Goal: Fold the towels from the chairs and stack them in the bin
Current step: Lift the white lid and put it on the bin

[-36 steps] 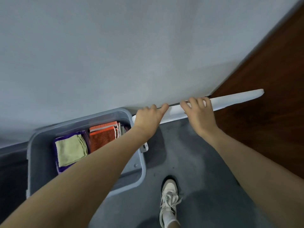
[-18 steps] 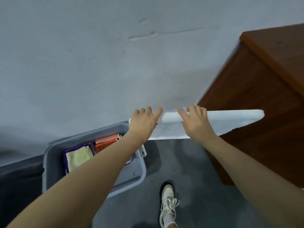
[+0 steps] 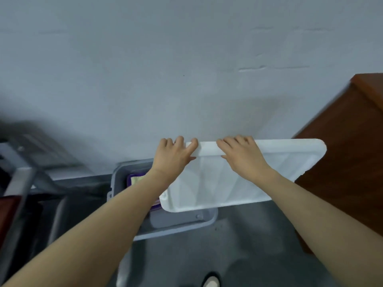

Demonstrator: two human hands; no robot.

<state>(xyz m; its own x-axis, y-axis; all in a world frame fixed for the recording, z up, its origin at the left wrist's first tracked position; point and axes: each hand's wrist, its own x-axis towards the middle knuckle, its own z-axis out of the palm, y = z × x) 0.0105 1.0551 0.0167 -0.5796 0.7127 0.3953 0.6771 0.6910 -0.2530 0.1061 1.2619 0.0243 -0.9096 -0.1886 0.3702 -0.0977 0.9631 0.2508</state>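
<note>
Since a moment ago you have tipped the white lid [image 3: 244, 179] up and toward you, so its ribbed underside now faces the camera where before only its thin edge showed, and it covers more of the bin. It is smooth, matte plastic, a rounded-corner rectangle with shallow moulded ribs; its long axis runs from 9 to 3 o'clock, and the far rim is at 12. Your left hand [image 3: 173, 156] is clamped on that far rim near its left end, fingers curled over the top; your right hand [image 3: 241, 155] grips the same rim just beside it, thumb under the edge. The grey plastic bin [image 3: 182, 223] sits on the dark floor at 7 o'clock of the lid, partly hidden beneath it and your left forearm. Inside it, a yellow-green folded towel [image 3: 137, 179] lies on a purple one [image 3: 129, 180]. A brown wooden cabinet [image 3: 344, 162] stands at 3 o'clock.
</note>
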